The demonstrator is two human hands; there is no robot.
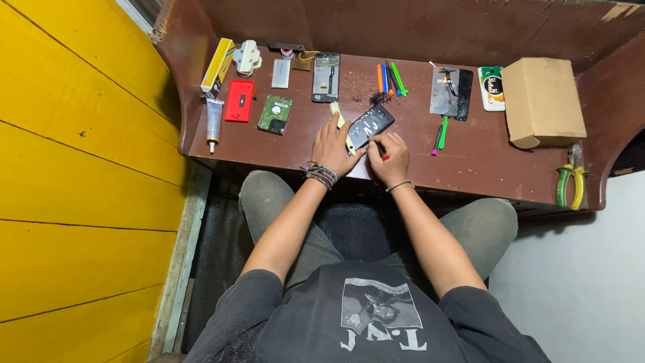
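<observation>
Centrally in the frame, a dark phone (pixel 370 125) is steadied on the desk (pixel 484 158) by the left hand (pixel 334 146), fingers spread flat. A red-tipped tool (pixel 383 154) is pinched in the right hand (pixel 390 158). Thin, stiff, glassy and probably fragile, the phone is best gripped along its edges.

A cardboard box (pixel 543 101) at the desk's far right — green-handled pliers (pixel 570 185) nearby; red phone (pixel 239 101) and glue tube (pixel 213 121) left.

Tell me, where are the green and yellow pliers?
In the head view, the pliers lie at the far right end of the brown desk, near its front edge, just below the cardboard box and well away from both hands.
</observation>
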